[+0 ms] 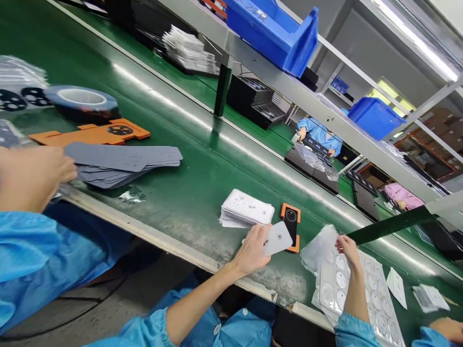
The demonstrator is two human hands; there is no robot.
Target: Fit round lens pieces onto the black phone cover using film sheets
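Observation:
My left hand (253, 250) grips a white rounded card (278, 238) with small dark marks, between thumb and fingers, over the bench's front edge. Just behind it lies a stack of white cards (248, 207). A black phone-shaped piece with a round camera ring (290, 219) sits in an orange holder (295, 244) right of the card. My right hand (349, 248), fingers pinched, holds a crumpled translucent film (320, 248) above a clear tray of round parts (374, 289).
At the left, another person's hand (32, 178) is near grey sheets (126, 159), an orange plate (90, 135) and a tape roll (83, 99). White cards (397, 287) lie at right, near another hand (448, 329). A shelf holds blue bins (275, 36); a person (321, 132) sits across.

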